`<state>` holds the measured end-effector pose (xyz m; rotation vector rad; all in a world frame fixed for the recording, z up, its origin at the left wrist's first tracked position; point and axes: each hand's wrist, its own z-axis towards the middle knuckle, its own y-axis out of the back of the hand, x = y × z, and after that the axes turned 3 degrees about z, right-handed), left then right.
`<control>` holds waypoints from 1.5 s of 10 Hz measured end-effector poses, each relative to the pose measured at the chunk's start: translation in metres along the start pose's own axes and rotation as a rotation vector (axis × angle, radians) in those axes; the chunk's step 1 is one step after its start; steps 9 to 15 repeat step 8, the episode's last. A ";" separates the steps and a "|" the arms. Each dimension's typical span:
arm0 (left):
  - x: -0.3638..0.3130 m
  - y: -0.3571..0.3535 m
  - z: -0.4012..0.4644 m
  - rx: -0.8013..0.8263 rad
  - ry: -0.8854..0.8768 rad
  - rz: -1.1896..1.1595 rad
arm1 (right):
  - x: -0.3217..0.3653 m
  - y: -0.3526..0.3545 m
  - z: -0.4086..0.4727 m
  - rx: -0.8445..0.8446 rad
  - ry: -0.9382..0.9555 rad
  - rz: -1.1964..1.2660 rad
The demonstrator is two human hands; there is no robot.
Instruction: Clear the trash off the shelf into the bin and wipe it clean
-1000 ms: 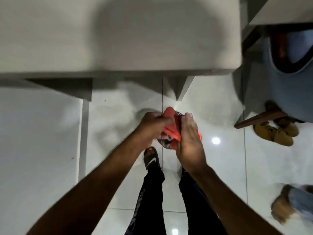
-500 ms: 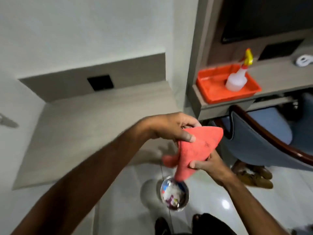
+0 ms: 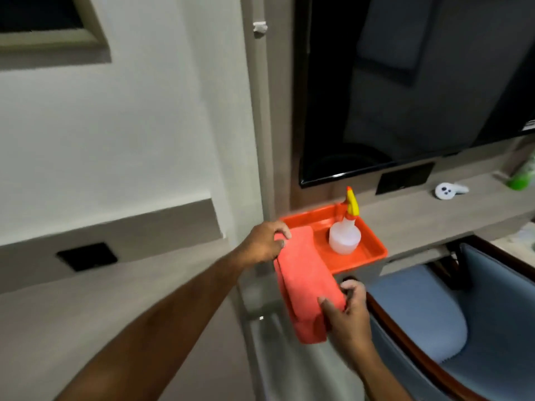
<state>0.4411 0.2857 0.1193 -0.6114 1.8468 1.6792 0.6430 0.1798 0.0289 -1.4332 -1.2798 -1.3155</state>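
A folded red cloth [image 3: 307, 282] is stretched between both hands in the middle of the view. My left hand [image 3: 265, 243] pinches its far end, which lies over the left edge of an orange tray [image 3: 367, 256]. My right hand [image 3: 346, 314] grips its near end, out in front of the tray. A clear spray bottle [image 3: 344, 235] with a yellow and red nozzle stands upright in the tray. The grey wooden shelf [image 3: 86, 308] spreads out at the lower left under my left arm. The bin is out of view.
The tray sits on a grey ledge [image 3: 434, 212] under a dark screen [image 3: 405, 82]. A white controller [image 3: 447, 191] and a green object [image 3: 524, 176] lie further right on it. A blue padded chair [image 3: 434, 314] stands at the lower right. A black socket plate [image 3: 86, 256] is set in the shelf's back wall.
The view has swung up from the floor and the bin to the ledge. Both hands have carried the cloth up and to the right, onto the tray's left edge.
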 end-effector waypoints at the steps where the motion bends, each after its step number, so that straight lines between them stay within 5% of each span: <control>1: 0.015 -0.029 0.065 0.004 -0.047 0.159 | -0.005 -0.006 0.069 0.038 0.074 -0.117; 5: 0.074 -0.115 0.163 0.342 0.023 0.717 | -0.028 -0.056 0.208 0.404 0.003 -0.820; 7: 0.074 -0.081 0.119 0.180 -0.092 0.785 | -0.015 -0.074 0.198 0.453 -0.073 -1.307; 8: 0.081 -0.032 0.085 -0.041 -0.190 0.786 | 0.015 -0.092 0.179 0.296 0.114 -1.437; 15: 0.081 -0.032 0.085 -0.041 -0.190 0.786 | 0.015 -0.092 0.179 0.296 0.114 -1.437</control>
